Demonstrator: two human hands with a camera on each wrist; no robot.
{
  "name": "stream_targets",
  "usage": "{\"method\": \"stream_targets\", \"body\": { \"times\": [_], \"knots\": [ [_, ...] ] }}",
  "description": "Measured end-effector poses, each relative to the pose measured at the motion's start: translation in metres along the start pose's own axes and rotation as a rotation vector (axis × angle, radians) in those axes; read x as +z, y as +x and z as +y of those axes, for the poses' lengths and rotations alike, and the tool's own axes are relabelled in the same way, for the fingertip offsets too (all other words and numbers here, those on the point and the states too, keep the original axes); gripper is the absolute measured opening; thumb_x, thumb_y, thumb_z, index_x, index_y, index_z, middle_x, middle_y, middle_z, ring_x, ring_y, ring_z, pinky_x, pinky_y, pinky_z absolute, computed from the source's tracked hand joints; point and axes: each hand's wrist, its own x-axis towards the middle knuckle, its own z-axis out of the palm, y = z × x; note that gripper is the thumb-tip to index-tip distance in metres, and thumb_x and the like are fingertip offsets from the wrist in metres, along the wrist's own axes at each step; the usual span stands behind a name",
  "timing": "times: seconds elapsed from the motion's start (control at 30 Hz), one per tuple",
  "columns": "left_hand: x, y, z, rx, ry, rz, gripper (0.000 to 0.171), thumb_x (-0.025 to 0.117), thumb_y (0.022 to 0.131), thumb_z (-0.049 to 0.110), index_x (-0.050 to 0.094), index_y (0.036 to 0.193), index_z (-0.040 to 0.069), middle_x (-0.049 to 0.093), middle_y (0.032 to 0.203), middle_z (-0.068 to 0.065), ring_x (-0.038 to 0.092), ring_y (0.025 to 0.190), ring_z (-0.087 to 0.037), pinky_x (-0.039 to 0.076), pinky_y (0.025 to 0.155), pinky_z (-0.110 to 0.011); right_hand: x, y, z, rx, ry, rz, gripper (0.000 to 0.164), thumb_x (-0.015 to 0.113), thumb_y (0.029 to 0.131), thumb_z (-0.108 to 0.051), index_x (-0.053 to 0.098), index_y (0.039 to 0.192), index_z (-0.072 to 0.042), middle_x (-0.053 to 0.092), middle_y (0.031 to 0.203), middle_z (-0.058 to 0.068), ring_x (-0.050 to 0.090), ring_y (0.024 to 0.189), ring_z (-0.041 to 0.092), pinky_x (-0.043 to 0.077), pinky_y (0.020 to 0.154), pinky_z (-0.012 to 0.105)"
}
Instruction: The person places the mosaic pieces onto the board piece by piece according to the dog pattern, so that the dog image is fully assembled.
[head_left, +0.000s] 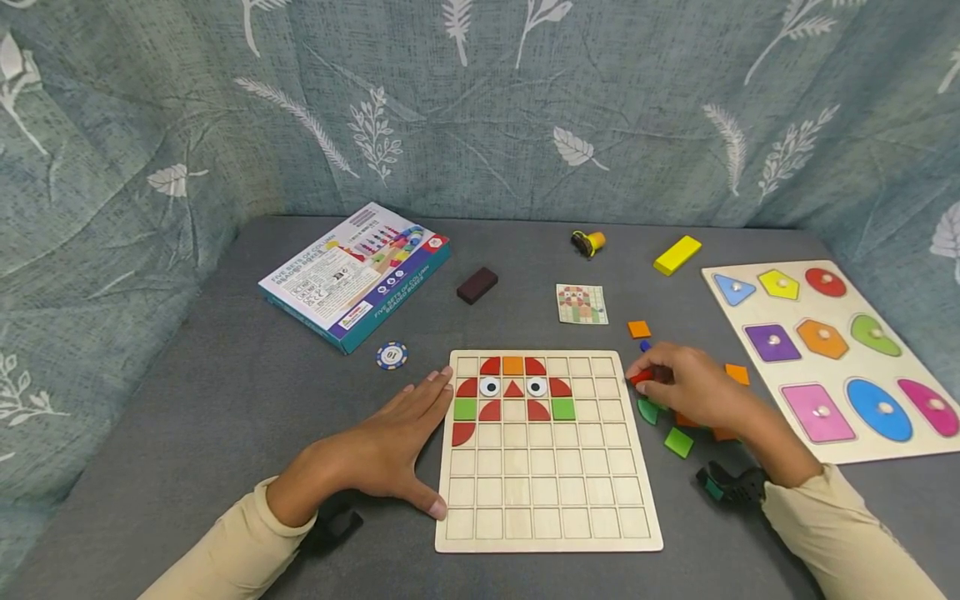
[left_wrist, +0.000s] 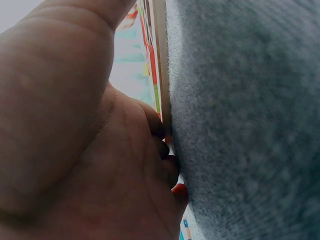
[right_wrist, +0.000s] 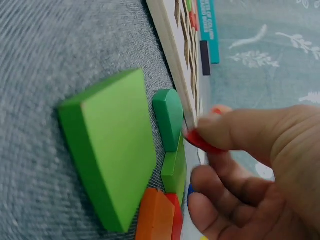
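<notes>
A wooden grid board (head_left: 555, 492) lies on the table, with red quarter-round tiles, orange and green squares, a red triangle and two eye tiles in its upper left cells. My left hand (head_left: 393, 433) rests along the board's left edge, fingers straight and thumb spread near the lower corner. Beyond the right edge, my right hand (head_left: 693, 385) pinches a red tile (right_wrist: 205, 142) between thumb and fingers. Beneath and around that hand lie loose tiles, among them a green square (head_left: 678, 442), a dark green rounded piece (right_wrist: 168, 117) and orange pieces (right_wrist: 155, 215), partly hidden by the hand.
A small pattern card (head_left: 582, 305) lies behind the board. Farther back are a boxed set (head_left: 352, 275), a dark block (head_left: 477, 286), a yellow block (head_left: 677, 255) and a small yellow-black object (head_left: 588, 243). A poker chip (head_left: 392, 356) is left; a knobbed shape puzzle (head_left: 832, 350) is right.
</notes>
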Motion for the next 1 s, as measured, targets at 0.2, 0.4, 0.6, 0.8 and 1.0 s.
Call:
{"method": "stream_targets", "body": {
  "times": [0.2, 0.4, 0.6, 0.8, 1.0],
  "knots": [
    [0.0, 0.001, -0.001, 0.004, 0.005, 0.002, 0.138, 0.079, 0.061, 0.069, 0.005, 0.155, 0.001, -0.007, 0.162, -0.012, -0.005, 0.147, -0.028, 0.004, 0.116, -0.049, -0.003, 0.001, -0.002, -0.034, 0.001, 0.124, 0.019, 0.066, 0.088, 0.007, 0.072, 0.103, -0.003, 0.056, 0.089, 0.004, 0.049, 0.075, 0.018, 0.045, 0.064, 0.029],
    [-0.001, 0.0, -0.001, -0.003, 0.003, -0.003, 0.138, 0.079, 0.061, 0.069, 0.005, 0.156, 0.002, -0.008, 0.162, -0.011, -0.006, 0.147, -0.027, 0.003, 0.116, -0.049, -0.004, 0.004, -0.008, -0.042, 0.033, 0.186, 0.019, 0.069, 0.086, 0.006, 0.067, 0.105, 0.0, 0.058, 0.083, 0.003, 0.05, 0.068, 0.017, 0.044, 0.058, 0.025],
    [-0.001, 0.0, -0.001, 0.011, -0.004, 0.002, 0.137, 0.079, 0.062, 0.07, 0.006, 0.155, 0.001, -0.006, 0.162, -0.013, -0.004, 0.147, -0.028, 0.004, 0.116, -0.05, -0.004, 0.006, -0.013, -0.044, 0.031, 0.195, 0.015, 0.065, 0.089, 0.004, 0.071, 0.101, -0.003, 0.059, 0.088, 0.002, 0.055, 0.077, 0.017, 0.05, 0.067, 0.027],
    [-0.001, 0.001, -0.001, 0.008, 0.001, -0.002, 0.138, 0.078, 0.061, 0.07, 0.005, 0.155, 0.001, -0.007, 0.162, -0.012, -0.005, 0.147, -0.028, 0.004, 0.116, -0.049, -0.002, 0.007, -0.019, -0.044, 0.049, 0.175, 0.017, 0.064, 0.089, 0.005, 0.072, 0.102, -0.002, 0.053, 0.086, 0.002, 0.051, 0.077, 0.018, 0.046, 0.068, 0.028],
    [-0.002, 0.0, -0.001, 0.006, -0.005, -0.004, 0.138, 0.079, 0.061, 0.07, 0.005, 0.155, 0.001, -0.008, 0.162, -0.012, -0.006, 0.147, -0.028, 0.003, 0.116, -0.049, 0.002, 0.011, -0.025, -0.044, 0.072, 0.169, 0.016, 0.068, 0.088, 0.003, 0.07, 0.103, -0.002, 0.059, 0.089, 0.002, 0.052, 0.074, 0.018, 0.046, 0.064, 0.027]
  ]
}}
